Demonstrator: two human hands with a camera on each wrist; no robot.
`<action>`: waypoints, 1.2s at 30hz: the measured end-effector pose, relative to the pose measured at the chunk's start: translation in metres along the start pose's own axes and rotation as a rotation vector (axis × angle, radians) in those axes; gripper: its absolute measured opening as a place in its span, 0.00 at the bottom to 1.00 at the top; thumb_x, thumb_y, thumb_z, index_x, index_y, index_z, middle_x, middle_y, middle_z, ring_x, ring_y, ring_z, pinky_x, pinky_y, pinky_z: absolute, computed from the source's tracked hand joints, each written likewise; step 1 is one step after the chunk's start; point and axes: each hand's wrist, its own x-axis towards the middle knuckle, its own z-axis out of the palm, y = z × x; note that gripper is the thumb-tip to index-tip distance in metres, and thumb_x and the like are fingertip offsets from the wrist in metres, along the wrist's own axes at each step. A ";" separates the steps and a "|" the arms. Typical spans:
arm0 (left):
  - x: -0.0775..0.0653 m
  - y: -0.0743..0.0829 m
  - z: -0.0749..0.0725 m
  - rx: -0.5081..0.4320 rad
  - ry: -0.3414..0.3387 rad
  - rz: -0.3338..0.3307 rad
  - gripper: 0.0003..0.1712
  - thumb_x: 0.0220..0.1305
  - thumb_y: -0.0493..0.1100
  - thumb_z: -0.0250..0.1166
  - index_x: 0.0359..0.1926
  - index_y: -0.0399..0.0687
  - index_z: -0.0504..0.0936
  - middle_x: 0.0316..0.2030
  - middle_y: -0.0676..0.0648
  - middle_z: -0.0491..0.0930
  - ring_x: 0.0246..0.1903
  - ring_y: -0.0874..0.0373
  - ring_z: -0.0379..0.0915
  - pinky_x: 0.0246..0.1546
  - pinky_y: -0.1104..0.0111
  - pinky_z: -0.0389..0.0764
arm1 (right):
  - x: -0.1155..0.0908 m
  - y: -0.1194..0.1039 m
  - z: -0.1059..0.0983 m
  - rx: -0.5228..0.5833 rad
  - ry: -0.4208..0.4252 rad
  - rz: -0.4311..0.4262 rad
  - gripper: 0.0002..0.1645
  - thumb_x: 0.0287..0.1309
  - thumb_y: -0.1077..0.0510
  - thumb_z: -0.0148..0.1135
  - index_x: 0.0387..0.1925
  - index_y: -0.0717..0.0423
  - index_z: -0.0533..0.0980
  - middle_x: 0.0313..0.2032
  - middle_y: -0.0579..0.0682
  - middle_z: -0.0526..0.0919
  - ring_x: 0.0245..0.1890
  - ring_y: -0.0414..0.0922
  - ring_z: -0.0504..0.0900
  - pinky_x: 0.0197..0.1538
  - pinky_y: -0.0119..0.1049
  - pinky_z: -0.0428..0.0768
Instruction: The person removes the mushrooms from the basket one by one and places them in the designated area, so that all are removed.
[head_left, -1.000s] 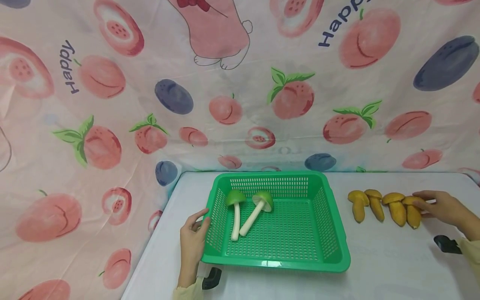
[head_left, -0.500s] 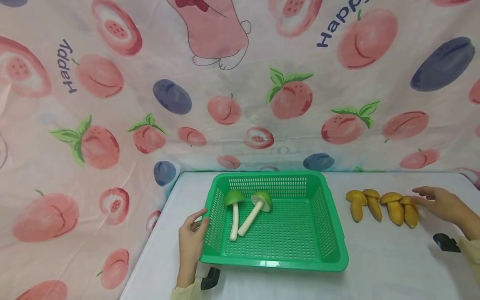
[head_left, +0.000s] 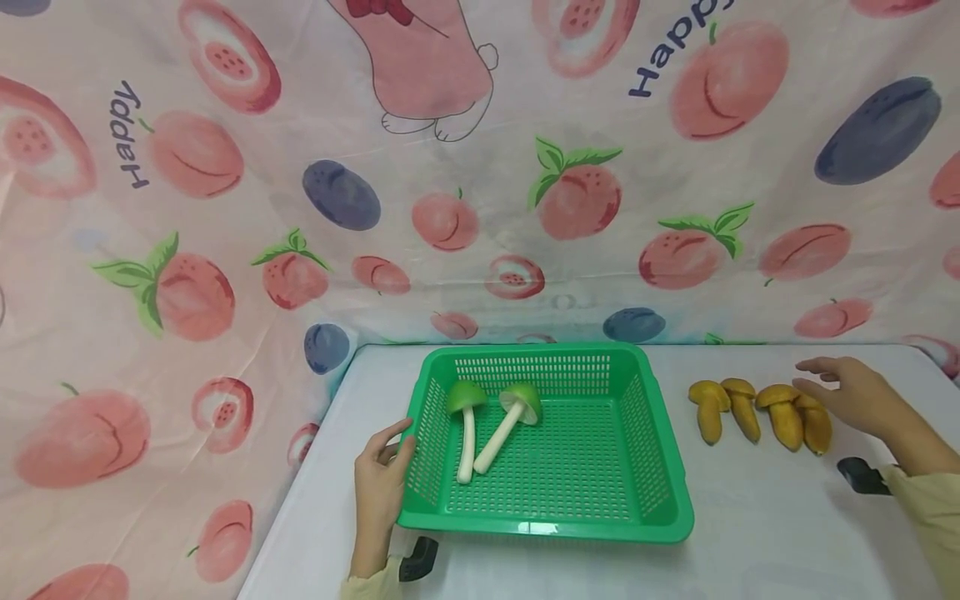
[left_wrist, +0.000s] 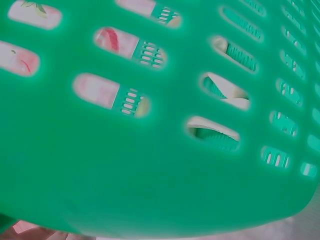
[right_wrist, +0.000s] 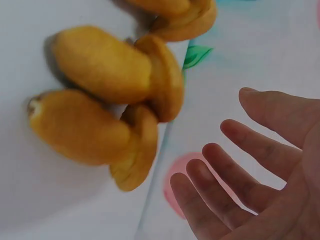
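My left hand [head_left: 378,483] is at the left side of a green plastic basket [head_left: 671,475], with thumb and index fingertips at its rim and the other fingers partly hidden. Inside lie two toy mushrooms with long white stems: a left green-capped mushroom [head_left: 468,433] and a right green-capped mushroom [head_left: 502,437]. My right hand [head_left: 858,396] hovers behind the rightmost yellow-brown mushroom [right_wrist: 82,127], fingers spread and slightly bent, holding nothing. In the right wrist view, a gap separates the fingertips from this mushroom's cap.
Several yellow-brown mushrooms [head_left: 708,412] lie in a row right of the basket on the white table [head_left: 765,533]. Behind and to the left hangs a pink fruit-print cloth [head_left: 450,275]. A black wrist device [head_left: 862,477] hangs under the right wrist.
My right hand has come off the rightmost yellow-brown mushroom and shifted up and to the left above its cap. The left hand stays at the basket. The head view has panned slightly.
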 end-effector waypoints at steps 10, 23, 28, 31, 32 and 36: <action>0.000 0.001 0.000 0.004 -0.002 -0.002 0.16 0.68 0.40 0.65 0.55 0.48 0.84 0.56 0.44 0.78 0.44 0.55 0.83 0.35 0.73 0.80 | 0.000 -0.033 0.001 0.031 0.014 -0.032 0.32 0.71 0.51 0.56 0.58 0.79 0.68 0.56 0.81 0.68 0.53 0.76 0.68 0.50 0.69 0.72; -0.001 0.001 0.000 0.012 0.001 -0.007 0.16 0.68 0.40 0.64 0.55 0.48 0.84 0.56 0.44 0.77 0.42 0.59 0.83 0.35 0.73 0.80 | -0.001 -0.072 0.006 0.099 0.020 -0.081 0.31 0.71 0.51 0.57 0.60 0.76 0.68 0.57 0.79 0.69 0.52 0.75 0.74 0.49 0.64 0.78; 0.000 0.000 0.000 0.013 0.003 0.004 0.16 0.68 0.40 0.65 0.55 0.46 0.84 0.55 0.42 0.77 0.41 0.57 0.83 0.34 0.73 0.80 | -0.001 -0.082 0.008 0.116 0.020 -0.103 0.32 0.71 0.51 0.57 0.61 0.76 0.68 0.57 0.78 0.70 0.52 0.74 0.75 0.49 0.62 0.79; -0.001 0.000 0.000 0.009 0.004 0.015 0.16 0.68 0.40 0.64 0.55 0.45 0.83 0.55 0.41 0.77 0.40 0.57 0.84 0.32 0.72 0.80 | 0.000 -0.088 0.009 0.123 0.026 -0.117 0.31 0.71 0.51 0.57 0.61 0.76 0.68 0.57 0.77 0.70 0.52 0.73 0.75 0.49 0.61 0.79; -0.001 0.000 0.000 0.007 0.004 0.015 0.16 0.68 0.40 0.64 0.55 0.45 0.84 0.54 0.41 0.77 0.39 0.58 0.84 0.32 0.72 0.80 | 0.000 -0.090 0.010 0.130 0.030 -0.126 0.31 0.71 0.52 0.57 0.61 0.76 0.68 0.57 0.77 0.70 0.53 0.73 0.75 0.49 0.61 0.79; -0.002 0.001 0.000 0.004 0.004 0.012 0.16 0.68 0.40 0.64 0.55 0.47 0.84 0.54 0.42 0.78 0.39 0.58 0.84 0.32 0.72 0.80 | 0.000 -0.099 0.012 0.150 0.046 -0.157 0.30 0.71 0.53 0.57 0.60 0.76 0.68 0.57 0.75 0.72 0.53 0.72 0.75 0.51 0.61 0.78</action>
